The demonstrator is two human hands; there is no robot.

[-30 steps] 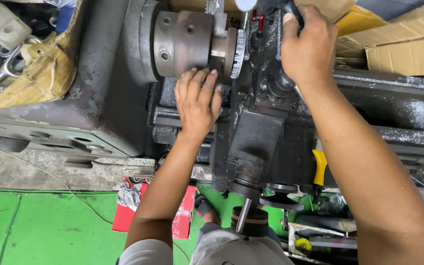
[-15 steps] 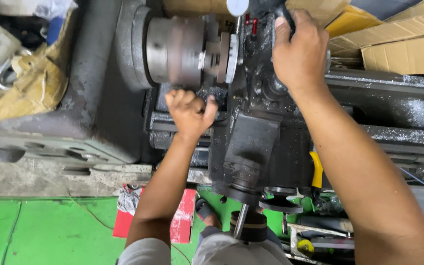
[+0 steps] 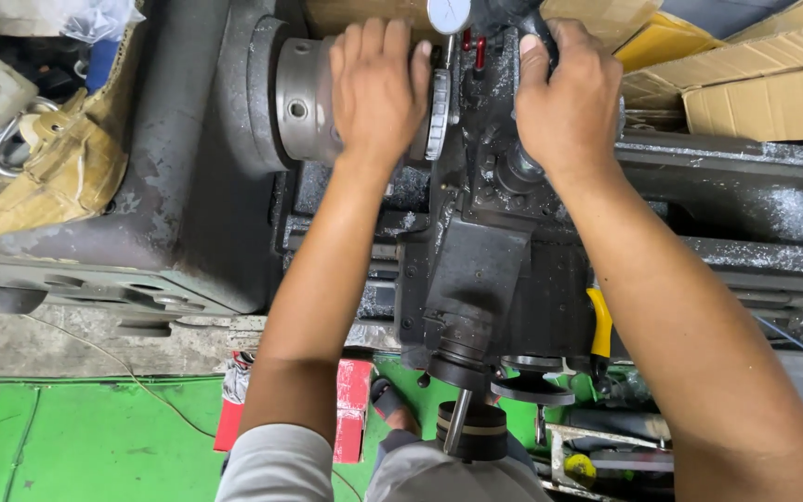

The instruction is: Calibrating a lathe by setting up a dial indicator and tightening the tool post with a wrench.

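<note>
I look down on a grey metal lathe. My left hand [image 3: 378, 84] lies over the top of the round steel chuck [image 3: 301, 112], fingers curved down its far side. A toothed ring [image 3: 439, 116] sits just right of the chuck, partly hidden by that hand. My right hand [image 3: 569, 98] is closed around a dark part on top of the tool post, which the hand hides. A round white dial gauge [image 3: 448, 13] stands between the two hands at the top edge. Below them is the dark carriage [image 3: 476, 270] with its crank handle [image 3: 465, 420].
Cardboard boxes [image 3: 764, 93] lie behind the lathe bed [image 3: 755, 214] at the right. A yellow cloth bag [image 3: 58, 177] with metal tools sits at the left. Below are a green floor [image 3: 76, 446], a red box [image 3: 350, 409], a yellow-handled tool [image 3: 599, 325] and my sandalled foot [image 3: 388, 402].
My left hand rose from the bed below the chuck and came to rest on top of the chuck. My right hand stayed on the tool post.
</note>
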